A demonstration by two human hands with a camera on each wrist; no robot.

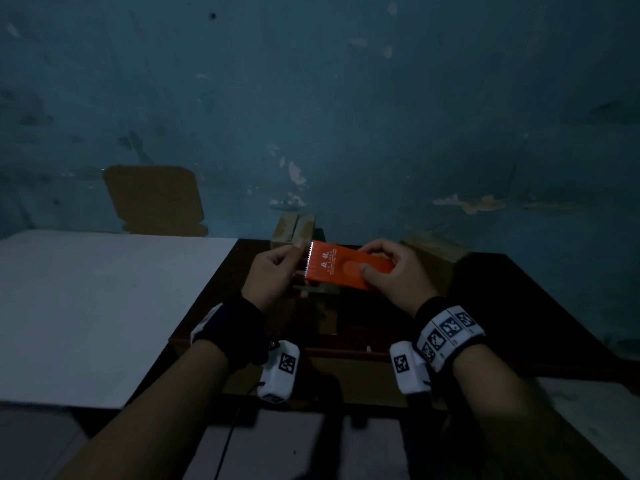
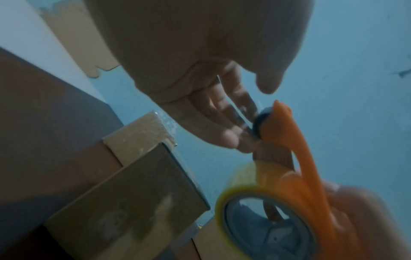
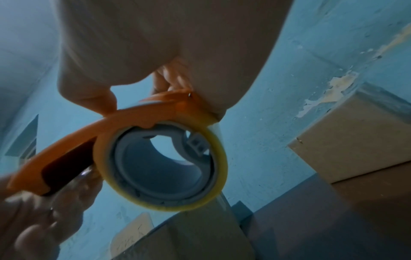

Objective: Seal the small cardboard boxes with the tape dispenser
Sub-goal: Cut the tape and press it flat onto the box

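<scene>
My right hand [image 1: 391,268] wraps the orange tape dispenser [image 1: 346,265], thumb pressed on top, holding it level above the dark surface [image 1: 540,299] so the toothed end faces left. My left hand [image 1: 277,271] has its fingers at that end, apparently pinching the tape's free end to draw it out; the grip itself is unclear. Small cardboard boxes [image 2: 142,190] sit underneath and behind, flaps down, some glossy with tape; contents hidden. The yellow-edged tape roll [image 3: 164,165] sits in the dispenser.
</scene>
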